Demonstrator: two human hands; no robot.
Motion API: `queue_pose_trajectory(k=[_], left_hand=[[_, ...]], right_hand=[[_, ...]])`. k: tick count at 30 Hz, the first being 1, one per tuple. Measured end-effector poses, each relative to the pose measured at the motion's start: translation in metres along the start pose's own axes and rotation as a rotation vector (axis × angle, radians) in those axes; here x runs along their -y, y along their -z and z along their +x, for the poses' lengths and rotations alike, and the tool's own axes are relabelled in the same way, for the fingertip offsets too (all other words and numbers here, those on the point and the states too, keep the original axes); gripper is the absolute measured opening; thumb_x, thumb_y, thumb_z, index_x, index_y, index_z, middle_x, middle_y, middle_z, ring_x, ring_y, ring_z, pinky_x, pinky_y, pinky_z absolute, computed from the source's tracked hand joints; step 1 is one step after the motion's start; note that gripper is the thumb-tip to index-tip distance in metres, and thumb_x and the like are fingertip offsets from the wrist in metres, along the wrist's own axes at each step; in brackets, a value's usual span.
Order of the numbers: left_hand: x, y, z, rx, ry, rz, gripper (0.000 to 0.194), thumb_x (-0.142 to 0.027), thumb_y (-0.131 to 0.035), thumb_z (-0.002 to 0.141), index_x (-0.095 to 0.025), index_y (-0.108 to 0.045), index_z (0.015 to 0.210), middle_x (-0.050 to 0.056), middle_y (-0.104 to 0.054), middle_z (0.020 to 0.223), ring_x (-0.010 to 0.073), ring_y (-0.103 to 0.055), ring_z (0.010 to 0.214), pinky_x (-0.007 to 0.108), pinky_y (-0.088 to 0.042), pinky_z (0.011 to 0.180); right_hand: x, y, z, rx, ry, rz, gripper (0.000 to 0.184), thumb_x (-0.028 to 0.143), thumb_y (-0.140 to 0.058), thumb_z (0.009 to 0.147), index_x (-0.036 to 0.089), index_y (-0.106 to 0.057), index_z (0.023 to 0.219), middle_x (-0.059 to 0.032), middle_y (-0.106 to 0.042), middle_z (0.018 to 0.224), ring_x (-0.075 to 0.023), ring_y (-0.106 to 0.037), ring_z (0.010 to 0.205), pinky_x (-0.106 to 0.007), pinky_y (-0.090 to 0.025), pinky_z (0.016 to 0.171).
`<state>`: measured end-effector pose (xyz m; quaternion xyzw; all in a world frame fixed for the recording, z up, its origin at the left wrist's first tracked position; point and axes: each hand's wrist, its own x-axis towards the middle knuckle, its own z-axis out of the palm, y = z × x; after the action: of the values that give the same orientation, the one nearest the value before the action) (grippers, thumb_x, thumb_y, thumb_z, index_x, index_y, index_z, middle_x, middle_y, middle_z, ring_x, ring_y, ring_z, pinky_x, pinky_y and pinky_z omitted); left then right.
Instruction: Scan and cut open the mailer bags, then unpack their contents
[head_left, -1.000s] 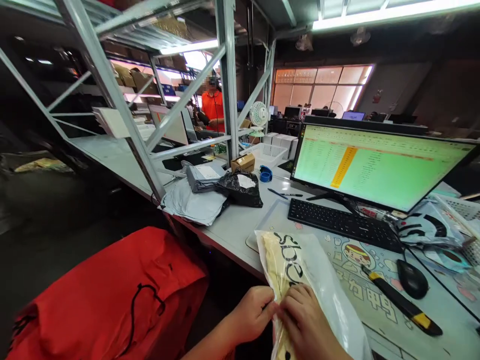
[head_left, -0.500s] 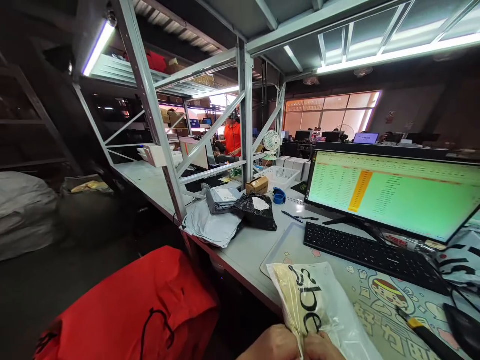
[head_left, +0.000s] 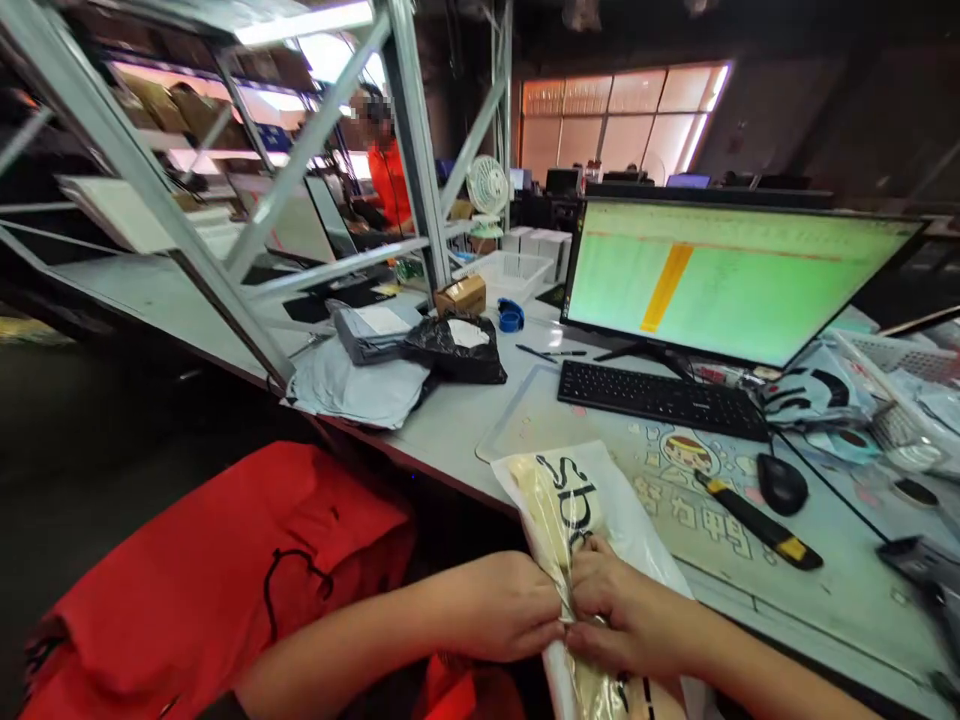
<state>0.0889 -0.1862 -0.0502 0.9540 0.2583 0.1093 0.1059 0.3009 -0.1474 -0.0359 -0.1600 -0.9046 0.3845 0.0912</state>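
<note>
A white plastic mailer bag (head_left: 637,510) with black lettering and something pale yellow inside lies over the front edge of the desk, its lower end hanging toward me. My left hand (head_left: 517,605) is closed on the bag near its middle. Right beside it, my right hand (head_left: 619,605) pinches the same bag, thumb and fingers bunching the plastic. The two hands nearly touch. Part of the lettering is hidden by my right hand. A black and yellow utility knife (head_left: 761,520) lies on the printed desk mat (head_left: 675,545) to the right of the bag.
Behind the mat stand a keyboard (head_left: 660,395), a mouse (head_left: 782,483) and a monitor (head_left: 735,280). Grey parcels (head_left: 360,385) and a black parcel (head_left: 457,350) lie at the left by the metal frame. A red sack (head_left: 217,560) stands left of the desk. A person in orange (head_left: 388,185) is beyond.
My view has tilted down and turned right, bringing both forearms and more of the bag into sight. Both hands still grip the bag, now with their fingers showing.
</note>
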Motion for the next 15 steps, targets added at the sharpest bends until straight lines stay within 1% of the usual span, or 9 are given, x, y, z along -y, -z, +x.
queue_pose_trajectory(k=[1, 3, 5, 6, 7, 9, 11, 13, 15], left_hand=[[-0.003, 0.003, 0.0, 0.021, -0.033, 0.018, 0.015, -0.028, -0.059, 0.095, -0.018, -0.066, 0.088, 0.003, -0.072, 0.081, 0.0146, -0.059, 0.064, 0.027, -0.045, 0.058], [-0.008, 0.01, -0.001, 0.061, -0.093, 0.045, 0.025, -0.028, -0.06, 0.094, -0.019, -0.061, 0.07, 0.001, -0.066, 0.066, 0.0128, -0.046, 0.05, 0.03, -0.035, 0.047], [-0.011, 0.017, -0.008, 0.091, -0.12, 0.051, 0.032, -0.027, -0.061, 0.091, -0.02, -0.055, 0.06, 0.0, -0.057, 0.055, 0.0121, -0.034, 0.042, 0.033, -0.027, 0.043], [-0.011, 0.021, -0.014, 0.097, -0.118, 0.055, 0.034, -0.026, -0.061, 0.09, -0.02, -0.053, 0.058, -0.001, -0.054, 0.052, 0.0122, -0.031, 0.042, 0.034, -0.025, 0.042], [-0.009, 0.025, -0.021, 0.087, -0.101, 0.061, 0.034, -0.025, -0.06, 0.09, -0.021, -0.051, 0.058, -0.001, -0.053, 0.05, 0.0126, -0.03, 0.042, 0.034, -0.025, 0.043], [-0.004, 0.033, -0.036, 0.017, -0.014, 0.067, 0.034, -0.024, -0.055, 0.094, -0.021, -0.05, 0.06, -0.001, -0.052, 0.051, 0.0136, -0.035, 0.045, 0.033, -0.028, 0.047], [0.004, 0.038, -0.044, -0.071, 0.076, 0.057, 0.033, -0.024, -0.045, 0.099, -0.021, -0.051, 0.067, 0.001, -0.057, 0.06, 0.0146, -0.044, 0.053, 0.032, -0.034, 0.053], [0.01, 0.04, -0.041, -0.146, 0.144, 0.015, 0.032, -0.024, -0.039, 0.101, -0.021, -0.052, 0.072, 0.001, -0.059, 0.068, 0.0153, -0.05, 0.061, 0.031, -0.039, 0.06], [0.014, 0.041, -0.028, -0.251, 0.236, -0.067, 0.022, -0.023, -0.043, 0.099, -0.021, -0.057, 0.083, 0.002, -0.064, 0.08, 0.0159, -0.057, 0.073, 0.029, -0.045, 0.07]], right_hand=[[0.007, 0.002, -0.001, 0.013, 0.009, -0.011, 0.037, 0.038, -0.053, 0.097, 0.018, -0.046, 0.067, 0.0008, -0.056, 0.076, -0.0152, -0.052, 0.082, -0.04, -0.032, 0.096], [0.018, 0.007, -0.004, 0.03, 0.021, -0.042, 0.036, 0.034, -0.052, 0.098, 0.018, -0.044, 0.067, 0.0008, -0.056, 0.075, -0.0148, -0.052, 0.081, -0.038, -0.033, 0.095], [0.023, 0.016, -0.016, 0.051, 0.04, -0.085, 0.036, 0.031, -0.049, 0.1, 0.018, -0.042, 0.067, 0.0005, -0.056, 0.076, -0.0155, -0.054, 0.084, -0.038, -0.036, 0.097], [0.023, 0.024, -0.025, 0.033, 0.05, -0.107, 0.035, 0.028, -0.047, 0.101, 0.019, -0.041, 0.068, 0.0004, -0.057, 0.077, -0.0159, -0.055, 0.085, -0.039, -0.037, 0.098], [0.021, 0.033, -0.036, -0.026, 0.049, -0.131, 0.034, 0.025, -0.045, 0.102, 0.02, -0.041, 0.069, 0.0005, -0.056, 0.077, -0.0161, -0.056, 0.084, -0.039, -0.039, 0.098], [0.013, 0.053, -0.06, -0.244, 0.025, -0.175, 0.033, 0.022, -0.044, 0.103, 0.021, -0.042, 0.071, 0.0007, -0.053, 0.074, -0.0163, -0.056, 0.077, -0.039, -0.043, 0.096], [0.003, 0.068, -0.076, -0.438, 0.008, -0.197, 0.034, 0.023, -0.046, 0.104, 0.022, -0.042, 0.07, 0.0002, -0.049, 0.069, -0.0169, -0.052, 0.07, -0.038, -0.046, 0.087], [-0.003, 0.073, -0.078, -0.503, 0.025, -0.185, 0.037, 0.029, -0.045, 0.105, 0.021, -0.04, 0.069, -0.0006, -0.046, 0.068, -0.0171, -0.048, 0.068, -0.036, -0.044, 0.076], [-0.004, 0.067, -0.068, -0.515, 0.052, -0.138, 0.04, 0.034, -0.041, 0.107, 0.02, -0.038, 0.07, -0.0013, -0.045, 0.071, -0.0167, -0.046, 0.071, -0.034, -0.04, 0.07]])
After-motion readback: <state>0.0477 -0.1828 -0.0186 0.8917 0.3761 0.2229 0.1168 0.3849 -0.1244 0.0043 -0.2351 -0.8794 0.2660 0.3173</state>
